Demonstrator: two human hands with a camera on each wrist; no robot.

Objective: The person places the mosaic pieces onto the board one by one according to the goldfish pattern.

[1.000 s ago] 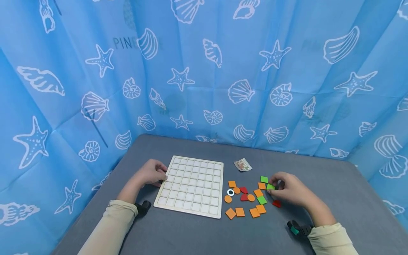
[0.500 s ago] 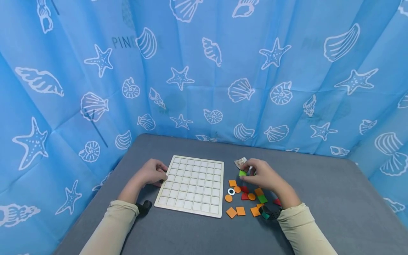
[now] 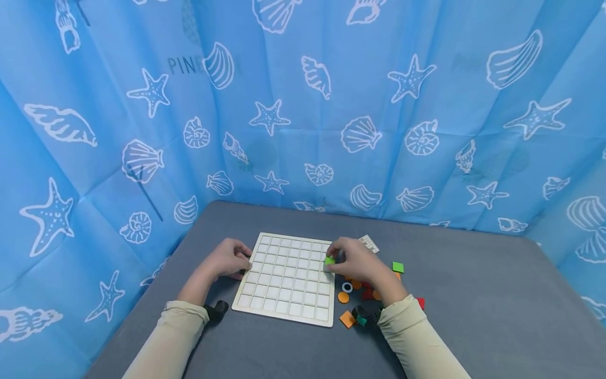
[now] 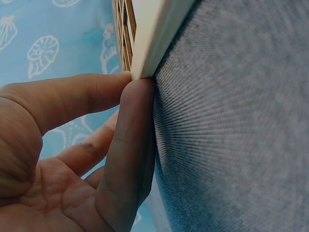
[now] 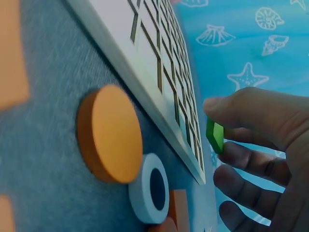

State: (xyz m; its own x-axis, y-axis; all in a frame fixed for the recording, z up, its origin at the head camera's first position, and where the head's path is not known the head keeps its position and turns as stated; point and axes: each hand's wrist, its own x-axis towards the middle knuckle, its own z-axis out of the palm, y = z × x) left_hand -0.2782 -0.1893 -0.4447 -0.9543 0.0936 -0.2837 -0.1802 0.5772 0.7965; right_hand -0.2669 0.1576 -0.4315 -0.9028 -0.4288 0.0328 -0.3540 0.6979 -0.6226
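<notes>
A pale square grid board [image 3: 286, 287] lies on the table. At its left edge my left hand [image 3: 228, 259] pinches the rim; in the left wrist view the thumb [image 4: 91, 92] and index fingertip meet at the board's edge [image 4: 152, 43]. My right hand [image 3: 357, 260] holds a green square tile [image 3: 329, 261] above the board's right border. Seen from the right wrist, that tile [image 5: 215, 135] stands tilted between thumb and fingers, apart from the board. The board's cells hold no tiles.
Right of the board lie orange round pieces [image 3: 343, 297], a white ring [image 3: 347, 287], orange squares [image 3: 347, 319], red pieces [image 3: 420, 302] and another green square [image 3: 398, 267]. My right arm hides several. A small patterned card [image 3: 369, 243] lies behind them.
My right hand has picked a green tile from the right of the loose pieces and carried it left to the board's right side. My left hand stays at the board's left edge.
</notes>
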